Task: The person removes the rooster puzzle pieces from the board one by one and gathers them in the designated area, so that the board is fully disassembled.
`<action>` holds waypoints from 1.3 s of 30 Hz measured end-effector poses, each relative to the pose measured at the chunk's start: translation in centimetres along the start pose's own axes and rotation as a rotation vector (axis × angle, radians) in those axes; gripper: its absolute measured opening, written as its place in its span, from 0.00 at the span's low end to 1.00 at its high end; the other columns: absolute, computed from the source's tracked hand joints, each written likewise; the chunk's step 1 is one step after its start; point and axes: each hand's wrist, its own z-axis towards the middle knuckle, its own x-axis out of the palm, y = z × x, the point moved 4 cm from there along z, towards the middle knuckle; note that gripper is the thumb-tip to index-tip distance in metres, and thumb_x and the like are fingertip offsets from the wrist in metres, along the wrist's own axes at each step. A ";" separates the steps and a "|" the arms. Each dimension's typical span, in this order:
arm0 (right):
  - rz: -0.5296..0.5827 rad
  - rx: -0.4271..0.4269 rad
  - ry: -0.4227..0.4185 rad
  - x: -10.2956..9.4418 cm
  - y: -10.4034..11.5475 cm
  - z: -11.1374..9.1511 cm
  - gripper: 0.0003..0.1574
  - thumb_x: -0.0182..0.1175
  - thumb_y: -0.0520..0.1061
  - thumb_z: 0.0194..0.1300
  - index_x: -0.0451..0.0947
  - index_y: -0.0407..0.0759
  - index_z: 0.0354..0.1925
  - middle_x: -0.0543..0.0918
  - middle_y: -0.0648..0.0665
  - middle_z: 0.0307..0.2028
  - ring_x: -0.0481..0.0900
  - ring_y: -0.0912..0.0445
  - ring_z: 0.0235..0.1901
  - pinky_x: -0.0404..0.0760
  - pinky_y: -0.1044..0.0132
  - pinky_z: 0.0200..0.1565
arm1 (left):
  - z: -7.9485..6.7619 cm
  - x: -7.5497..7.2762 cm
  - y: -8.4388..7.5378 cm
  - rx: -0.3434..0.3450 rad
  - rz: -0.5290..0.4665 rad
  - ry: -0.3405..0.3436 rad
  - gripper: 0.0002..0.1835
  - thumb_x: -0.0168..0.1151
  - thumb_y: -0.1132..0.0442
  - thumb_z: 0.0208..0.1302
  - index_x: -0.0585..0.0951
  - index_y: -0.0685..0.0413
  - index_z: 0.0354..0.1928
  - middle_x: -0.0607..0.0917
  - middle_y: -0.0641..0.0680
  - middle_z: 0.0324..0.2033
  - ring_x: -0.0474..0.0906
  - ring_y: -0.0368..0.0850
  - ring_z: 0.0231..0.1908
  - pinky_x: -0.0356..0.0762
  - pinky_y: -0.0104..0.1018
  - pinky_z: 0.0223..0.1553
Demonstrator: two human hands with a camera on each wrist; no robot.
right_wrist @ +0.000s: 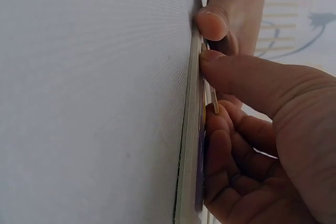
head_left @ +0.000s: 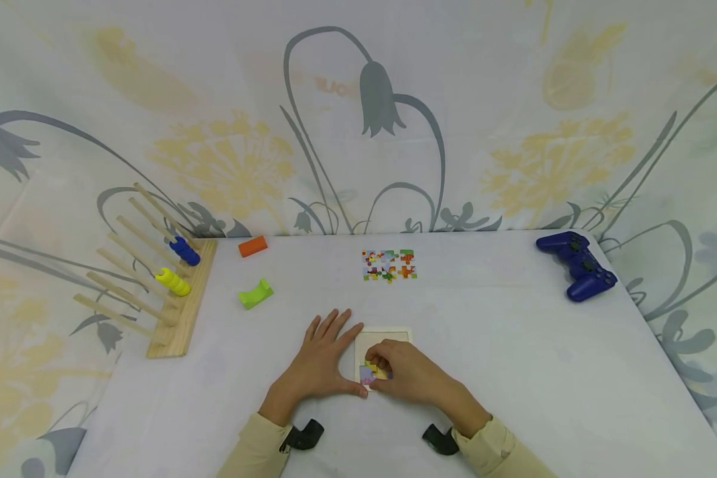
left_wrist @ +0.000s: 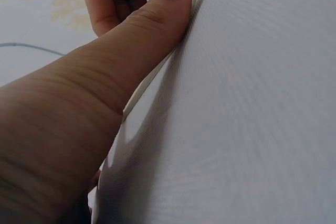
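Note:
A small wooden puzzle tray (head_left: 388, 329) with a pale rim lies on the table before me, a few puzzle pieces (head_left: 367, 375) in purple and yellow in its near part. My left hand (head_left: 317, 365) lies flat with fingers spread, its thumb and index fingertips at the tray's left edge. Over the tray, my right hand (head_left: 415, 373) pinches a puzzle piece (right_wrist: 214, 102), seen edge-on in the right wrist view. Curled fingers hide much of that piece. Beyond the tray, several loose puzzle pieces (head_left: 388, 265) lie in two rows.
At the left stands a wooden peg rack (head_left: 182, 332) with blue rings (head_left: 185, 251) and yellow rings (head_left: 173, 281). An orange block (head_left: 253, 246) and a green curved block (head_left: 255, 294) lie beside it. A blue game controller (head_left: 576, 265) sits at the far right.

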 end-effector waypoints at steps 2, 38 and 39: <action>0.003 -0.004 -0.001 0.0 0.0 -0.1 0.18 0.75 0.43 0.58 0.81 0.44 0.45 0.80 0.55 0.35 0.74 0.67 0.35 0.79 0.71 0.40 | 0.0 0.0 -0.1 0.000 0.000 0.004 0.64 0.75 0.24 0.38 0.63 0.44 0.78 0.55 0.55 0.81 0.46 0.59 0.81 0.43 0.64 0.78; 0.057 0.150 -0.182 -4.7 -4.3 4.1 0.21 0.68 0.45 0.67 0.82 0.45 0.58 0.86 0.50 0.48 0.79 0.58 0.42 0.80 0.62 0.46 | 0.1 -0.1 -0.1 -0.008 -0.013 0.016 0.64 0.76 0.26 0.39 0.65 0.46 0.77 0.56 0.56 0.80 0.46 0.60 0.81 0.43 0.65 0.78; 0.046 0.154 -0.186 -4.9 -4.4 4.5 0.21 0.68 0.44 0.67 0.81 0.45 0.58 0.86 0.49 0.48 0.79 0.57 0.43 0.80 0.61 0.46 | 0.1 -0.1 -0.1 -0.009 -0.011 0.016 0.64 0.76 0.26 0.39 0.65 0.46 0.77 0.56 0.56 0.80 0.46 0.60 0.81 0.44 0.65 0.78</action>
